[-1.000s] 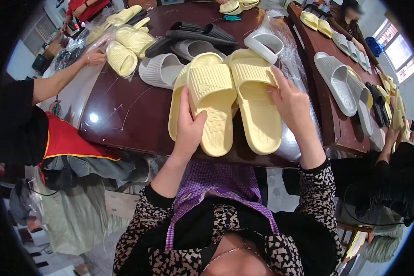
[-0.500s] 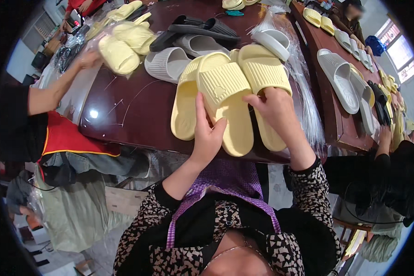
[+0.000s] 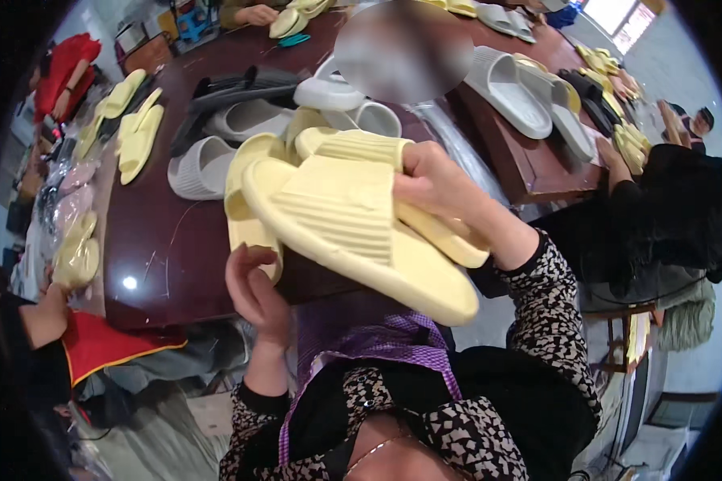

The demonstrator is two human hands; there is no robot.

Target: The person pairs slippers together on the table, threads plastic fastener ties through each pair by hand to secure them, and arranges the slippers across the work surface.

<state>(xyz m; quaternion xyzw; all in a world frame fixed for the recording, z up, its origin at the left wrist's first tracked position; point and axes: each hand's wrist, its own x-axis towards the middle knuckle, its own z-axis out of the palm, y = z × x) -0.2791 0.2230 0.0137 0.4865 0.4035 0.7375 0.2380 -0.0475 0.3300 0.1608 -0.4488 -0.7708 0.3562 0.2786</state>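
Note:
My right hand (image 3: 445, 180) grips a pair of pale yellow slippers by their ribbed straps. The front slipper (image 3: 353, 216) is tilted with its toe to the upper left and its heel toward me; the other slipper (image 3: 445, 232) shows partly behind it. Some of my right fingers are hidden inside the strap. My left hand (image 3: 257, 293) holds nothing, its fingers bent and apart at the table's near edge. Beside its fingertips lies a third yellow slipper (image 3: 245, 196), partly covered by the held pair.
Grey slippers (image 3: 196, 172) and black slippers (image 3: 225, 92) lie farther back on the dark red table (image 3: 160, 256). At left, a co-worker's hand (image 3: 48, 313) is by bagged yellow slippers (image 3: 76, 256). Clear plastic (image 3: 457, 152) lies at right, before another table with grey slippers (image 3: 509, 92).
My right hand has lifted the yellow pair off the table and turned it sideways. The left hand has let go and moved left. The view has swung right.

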